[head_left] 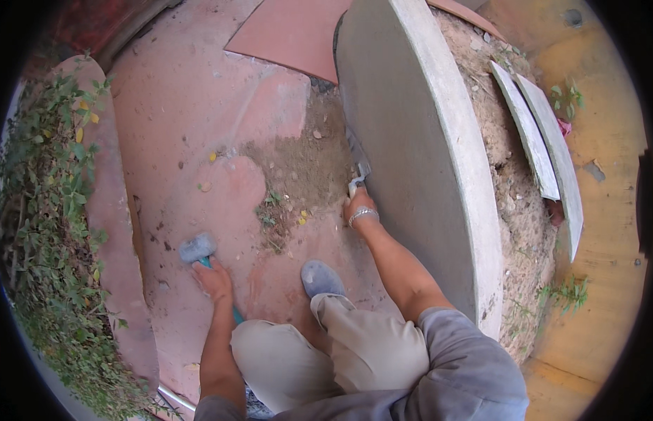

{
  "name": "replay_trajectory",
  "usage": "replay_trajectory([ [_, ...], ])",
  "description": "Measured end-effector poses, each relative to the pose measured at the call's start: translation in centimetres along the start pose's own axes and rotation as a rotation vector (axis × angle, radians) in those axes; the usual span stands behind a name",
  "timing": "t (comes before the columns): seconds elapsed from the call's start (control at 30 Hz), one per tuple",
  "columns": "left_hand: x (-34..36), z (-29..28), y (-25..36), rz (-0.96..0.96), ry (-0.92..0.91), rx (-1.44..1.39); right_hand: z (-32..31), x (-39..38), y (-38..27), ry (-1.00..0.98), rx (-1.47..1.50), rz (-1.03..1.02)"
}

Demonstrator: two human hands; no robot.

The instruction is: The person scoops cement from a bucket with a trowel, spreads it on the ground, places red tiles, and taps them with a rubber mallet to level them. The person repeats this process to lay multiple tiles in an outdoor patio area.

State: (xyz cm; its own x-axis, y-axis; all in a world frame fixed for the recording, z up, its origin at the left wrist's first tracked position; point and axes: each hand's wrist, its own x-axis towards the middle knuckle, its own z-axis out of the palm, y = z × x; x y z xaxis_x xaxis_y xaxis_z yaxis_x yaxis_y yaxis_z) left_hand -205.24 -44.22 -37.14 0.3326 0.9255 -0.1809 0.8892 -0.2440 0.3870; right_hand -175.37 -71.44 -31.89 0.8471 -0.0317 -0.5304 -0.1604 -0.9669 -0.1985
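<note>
My left hand (214, 278) is closed around a mallet with a grey head (197, 248) and a teal handle (237, 315), low over the reddish paving at the left. My right hand (356, 203) grips the pale handle of a trowel (360, 168). Its metal blade lies along the foot of the smooth grey curved wall (410, 140), beside a patch of bare brown soil (312, 158). The blade's tip is hard to make out against the wall. A silvery bracelet (362, 215) circles my right wrist.
Reddish paving (172, 126) surrounds the soil, with a loose reddish slab (291, 35) at the far end. Leafy plants (52, 245) stand behind a low reddish border (116, 231) on the left. Beyond the wall, narrow pale boards (526, 133) lie on earth beside a yellow wall (600, 196).
</note>
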Motion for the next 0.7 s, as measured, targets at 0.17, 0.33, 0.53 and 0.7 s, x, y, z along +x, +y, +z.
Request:
replay_trajectory([
  [0.17, 0.1, -0.2, 0.2, -0.023, -0.021, -0.015, 1.6, -1.0, -1.3, -0.006, 0.028, -0.131],
  [0.33, -0.1, -0.6, 0.6, -0.002, -0.035, -0.059, 2.8, -5.2, -1.6, -0.078, 0.017, -0.247],
  [0.53, 0.0, 0.2, -0.1, 0.001, 0.017, -0.002, -1.6, -4.7, -1.5, -0.202, -0.13, -0.306],
  [0.7, 0.1, 0.2, -0.4, 0.001, -0.006, -0.026, -2.9, 2.8, -5.4, 0.018, -0.151, -0.342],
])
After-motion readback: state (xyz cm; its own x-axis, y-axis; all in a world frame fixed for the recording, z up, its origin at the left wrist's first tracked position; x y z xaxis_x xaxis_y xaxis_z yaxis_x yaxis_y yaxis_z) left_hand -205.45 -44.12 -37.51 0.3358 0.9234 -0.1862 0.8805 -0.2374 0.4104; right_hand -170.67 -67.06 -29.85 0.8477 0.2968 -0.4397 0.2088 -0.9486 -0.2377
